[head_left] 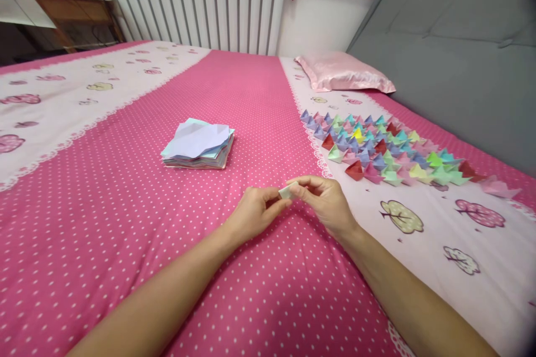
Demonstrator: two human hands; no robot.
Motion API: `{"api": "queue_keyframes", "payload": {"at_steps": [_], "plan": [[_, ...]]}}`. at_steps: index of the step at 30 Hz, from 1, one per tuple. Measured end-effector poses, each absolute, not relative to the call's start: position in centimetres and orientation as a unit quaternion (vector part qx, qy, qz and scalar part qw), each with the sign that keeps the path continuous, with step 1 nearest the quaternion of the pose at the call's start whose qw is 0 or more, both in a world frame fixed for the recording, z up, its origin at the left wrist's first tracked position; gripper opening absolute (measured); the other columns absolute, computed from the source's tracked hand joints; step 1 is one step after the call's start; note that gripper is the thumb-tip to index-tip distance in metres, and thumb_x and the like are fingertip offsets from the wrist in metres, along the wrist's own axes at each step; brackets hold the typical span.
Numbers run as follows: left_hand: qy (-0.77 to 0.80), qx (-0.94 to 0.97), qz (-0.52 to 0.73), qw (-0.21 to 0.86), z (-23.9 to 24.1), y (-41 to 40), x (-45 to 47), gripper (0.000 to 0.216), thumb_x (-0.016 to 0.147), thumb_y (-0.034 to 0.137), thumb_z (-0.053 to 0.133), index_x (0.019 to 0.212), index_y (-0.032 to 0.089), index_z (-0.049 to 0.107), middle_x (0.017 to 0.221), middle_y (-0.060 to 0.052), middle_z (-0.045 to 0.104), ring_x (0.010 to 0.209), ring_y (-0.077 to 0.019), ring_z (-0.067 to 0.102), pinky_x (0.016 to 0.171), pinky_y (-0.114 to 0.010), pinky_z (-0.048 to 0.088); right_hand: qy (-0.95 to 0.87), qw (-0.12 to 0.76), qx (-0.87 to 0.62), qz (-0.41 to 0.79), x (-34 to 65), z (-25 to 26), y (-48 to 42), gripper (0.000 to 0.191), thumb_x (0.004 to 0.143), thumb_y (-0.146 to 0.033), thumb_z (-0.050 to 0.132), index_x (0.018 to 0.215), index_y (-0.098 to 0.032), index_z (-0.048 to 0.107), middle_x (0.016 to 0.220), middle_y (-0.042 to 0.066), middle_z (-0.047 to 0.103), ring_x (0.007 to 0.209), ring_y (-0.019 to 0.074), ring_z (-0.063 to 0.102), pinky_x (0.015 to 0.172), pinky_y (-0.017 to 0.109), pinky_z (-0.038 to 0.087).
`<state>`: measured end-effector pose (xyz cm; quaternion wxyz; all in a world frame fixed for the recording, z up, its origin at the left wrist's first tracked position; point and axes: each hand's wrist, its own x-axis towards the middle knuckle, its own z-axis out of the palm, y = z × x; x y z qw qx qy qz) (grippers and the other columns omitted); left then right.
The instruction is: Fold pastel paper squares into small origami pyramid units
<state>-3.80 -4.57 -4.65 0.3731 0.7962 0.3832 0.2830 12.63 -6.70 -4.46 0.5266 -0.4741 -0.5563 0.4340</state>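
Left hand [253,213] is pinching the left end of a small folded paper [288,190], fingers curled shut on it. The paper is sitting between both hands, held just over the sheet [125,206]. Right hand [329,203] is gripping the right end, thumb and forefinger closed on it, the other fingers loosely bent.

The sheet, pink with white dots, is covering a bed. A stack [199,145] of coloured squares is lying beyond the left hand, well apart from it. Rows of folded shapes [377,148] are standing beyond the right hand on a pale band.

A desk [71,11] is standing far left. A radiator [188,5] is running along the back wall. A pillow [343,72] is lying beside the grey headboard [460,39].
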Motion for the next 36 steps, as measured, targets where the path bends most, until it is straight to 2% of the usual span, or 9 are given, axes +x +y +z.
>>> {"api": "queue_keyframes", "payload": {"at_steps": [2, 5, 8, 10, 12, 21, 25, 31, 36], "plan": [[0.393, 0.787, 0.291, 0.375, -4.8, -4.3, -3.8, 0.035, 0.083, 0.036, 0.047, 0.058, 0.013, 0.055, 0.049, 0.006, 0.036, 0.048, -0.0063, 0.03, 0.046, -0.02, 0.021, -0.582, 0.516, -0.477, 0.41, 12.7, -4.7, -6.6, 0.027, 0.072, -0.034, 0.069, 0.095, -0.021, 0.068, 0.085, 0.003, 0.07, 0.075, 0.0155, 0.062, 0.068, 0.029, 0.048], [0.409, 0.785, 0.285, 0.368, -4.9, -4.1, -3.9, 0.033, 0.082, 0.038, 0.049, 0.064, 0.013, 0.061, 0.052, 0.004, 0.045, 0.049, -0.0075, 0.037, 0.047, -0.02, 0.027, -0.607, 0.51, -0.489, 0.363, 12.8, -5.0, -6.4, 0.025, 0.074, -0.031, 0.067, 0.096, -0.02, 0.067, 0.087, 0.004, 0.07, 0.076, 0.0165, 0.063, 0.068, 0.03, 0.049], [0.439, 0.761, 0.318, 0.356, -5.1, -3.9, -4.0, 0.026, 0.076, 0.037, 0.06, 0.087, 0.014, 0.065, 0.07, -0.002, 0.063, 0.061, -0.0122, 0.054, 0.055, -0.022, 0.04, -0.63, 0.495, -0.512, 0.31, 12.9, -5.3, -6.3, 0.022, 0.075, -0.028, 0.066, 0.096, -0.02, 0.066, 0.088, 0.004, 0.071, 0.076, 0.0169, 0.064, 0.067, 0.03, 0.049], [0.459, 0.736, 0.36, 0.343, -5.3, -3.8, -4.0, 0.035, 0.073, 0.035, 0.064, 0.101, 0.014, 0.063, 0.085, -0.007, 0.067, 0.071, -0.0152, 0.06, 0.063, -0.026, 0.046, -0.643, 0.482, -0.521, 0.288, 13.0, -5.6, -6.1, 0.02, 0.076, -0.026, 0.064, 0.096, -0.021, 0.066, 0.088, 0.004, 0.071, 0.078, 0.0176, 0.065, 0.068, 0.03, 0.049], [0.464, 0.723, 0.389, 0.332, -5.5, -3.6, -4.1, 0.035, 0.074, 0.033, 0.063, 0.105, 0.016, 0.062, 0.091, -0.008, 0.068, 0.073, -0.0156, 0.062, 0.067, -0.028, 0.049, -0.654, 0.464, -0.531, 0.274, 13.1, -6.0, -6.1, 0.021, 0.077, -0.027, 0.063, 0.097, -0.022, 0.064, 0.087, 0.004, 0.072, 0.08, 0.0186, 0.066, 0.07, 0.031, 0.049], [0.436, 0.765, 0.365, 0.304, -5.3, -3.8, -4.2, 0.014, 0.078, 0.023, 0.059, 0.085, 0.019, 0.071, 0.085, -0.005, 0.072, 0.076, -0.0167, 0.063, 0.073, -0.029, 0.047, -0.713, 0.394, -0.525, 0.245, 12.8, -6.2, -6.4, 0.018, 0.079, -0.031, 0.062, 0.096, -0.025, 0.057, 0.088, 0.002, 0.072, 0.084, 0.0206, 0.069, 0.072, 0.034, 0.049], [0.452, 0.759, 0.364, 0.294, -5.2, -3.8, -4.1, 0.013, 0.077, 0.022, 0.059, 0.081, 0.018, 0.07, 0.081, -0.004, 0.072, 0.074, -0.016, 0.063, 0.071, -0.028, 0.047, -0.723, 0.393, -0.514, 0.24, 12.8, -6.2, -6.5, 0.015, 0.081, -0.029, 0.06, 0.096, -0.025, 0.057, 0.088, 0.001, 0.072, 0.084, 0.0191, 0.068, 0.075, 0.033, 0.05], [0.466, 0.749, 0.366, 0.295, -5.5, -3.7, -4.1, 0.012, 0.076, 0.019, 0.057, 0.077, 0.018, 0.069, 0.078, -0.003, 0.071, 0.071, -0.0149, 0.062, 0.068, -0.027, 0.047, -0.737, 0.396, -0.504, 0.214, 12.8, -6.1, -6.5, 0.013, 0.081, -0.032, 0.059, 0.093, -0.025, 0.061, 0.086, 0.001, 0.07, 0.075, 0.0176, 0.067, 0.069, 0.031, 0.05], [0.46, 0.753, 0.369, 0.292, -5.6, -3.6, -4.1, 0.013, 0.076, 0.018, 0.056, 0.076, 0.019, 0.069, 0.078, -0.002, 0.071, 0.072, -0.0144, 0.062, 0.068, -0.026, 0.046, -0.748, 0.4, -0.487, 0.208, 12.6, -5.9, -6.6, 0.012, 0.082, -0.027, 0.058, 0.093, -0.027, 0.063, 0.088, 0.0, 0.07, 0.077, 0.0168, 0.066, 0.072, 0.031, 0.05]]}}
